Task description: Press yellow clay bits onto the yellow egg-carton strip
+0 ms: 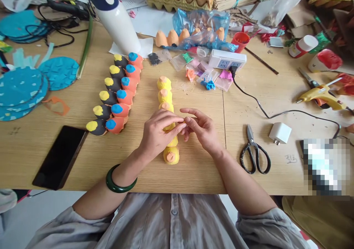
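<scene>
A row of yellow-painted egg-carton cups [172, 157] stands in front of me, with pale orange patches on their tops. My left hand [160, 127] is over the middle of this row, thumb and fingers pinched together. From the right, my right hand [203, 131] meets it, its thumb and a finger closed at the left fingertips while its index finger stretches out. Whatever lies between the fingertips is too small and covered to name. Left of the hands are a black carton row [101, 112] with yellow tops and a red carton row [120, 110] with blue tops.
A black phone [60, 156] lies at left, scissors [254, 151] and a white charger [280, 132] at right. Behind are a power strip [227, 59] with a trailing cord, bags of coloured clay [208, 83], a white bottle [116, 24] and a yellow glue gun [320, 96].
</scene>
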`<action>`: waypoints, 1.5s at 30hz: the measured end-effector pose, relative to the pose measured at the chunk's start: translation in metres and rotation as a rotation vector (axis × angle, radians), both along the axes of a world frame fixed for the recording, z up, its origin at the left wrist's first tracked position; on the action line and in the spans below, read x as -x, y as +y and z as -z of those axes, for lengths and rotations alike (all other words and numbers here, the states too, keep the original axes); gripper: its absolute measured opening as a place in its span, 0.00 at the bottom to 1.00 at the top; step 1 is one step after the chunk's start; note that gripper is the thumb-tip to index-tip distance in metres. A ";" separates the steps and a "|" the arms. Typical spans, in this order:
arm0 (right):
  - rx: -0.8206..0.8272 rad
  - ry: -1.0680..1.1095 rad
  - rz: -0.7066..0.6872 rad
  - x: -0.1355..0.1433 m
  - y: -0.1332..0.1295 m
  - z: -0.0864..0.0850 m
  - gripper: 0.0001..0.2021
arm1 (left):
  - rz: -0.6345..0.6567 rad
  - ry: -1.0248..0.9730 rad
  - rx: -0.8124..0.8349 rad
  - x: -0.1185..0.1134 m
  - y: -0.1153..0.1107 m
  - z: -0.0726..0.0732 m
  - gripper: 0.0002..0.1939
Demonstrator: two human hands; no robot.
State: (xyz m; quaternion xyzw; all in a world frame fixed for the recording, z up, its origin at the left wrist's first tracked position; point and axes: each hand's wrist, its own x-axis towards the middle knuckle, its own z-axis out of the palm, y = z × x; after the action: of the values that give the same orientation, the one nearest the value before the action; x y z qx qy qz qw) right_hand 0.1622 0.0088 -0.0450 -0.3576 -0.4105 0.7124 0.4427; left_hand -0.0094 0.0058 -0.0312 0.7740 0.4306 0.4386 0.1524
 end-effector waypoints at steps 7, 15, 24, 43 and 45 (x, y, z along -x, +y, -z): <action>0.066 -0.034 -0.087 0.000 0.000 -0.008 0.21 | -0.060 0.091 -0.169 0.005 -0.002 -0.001 0.03; 0.153 0.054 -0.133 0.000 0.003 -0.006 0.21 | -0.077 0.101 -0.178 0.007 -0.003 0.001 0.02; 0.148 0.020 -0.128 0.000 0.002 -0.007 0.21 | -0.030 0.047 -0.167 0.006 -0.004 0.003 0.04; 0.174 0.009 -0.111 -0.001 0.003 -0.006 0.22 | -0.071 0.078 -0.175 0.005 -0.004 0.004 0.05; 0.156 -0.031 -0.109 0.000 0.002 -0.007 0.23 | -0.073 0.063 -0.171 0.005 -0.004 0.004 0.04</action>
State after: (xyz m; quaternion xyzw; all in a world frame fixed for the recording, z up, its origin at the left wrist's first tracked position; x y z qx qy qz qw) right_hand 0.1625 0.0107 -0.0378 -0.3791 -0.3793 0.7597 0.3676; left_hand -0.0142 0.0015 -0.0354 0.7813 0.4241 0.4545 0.0563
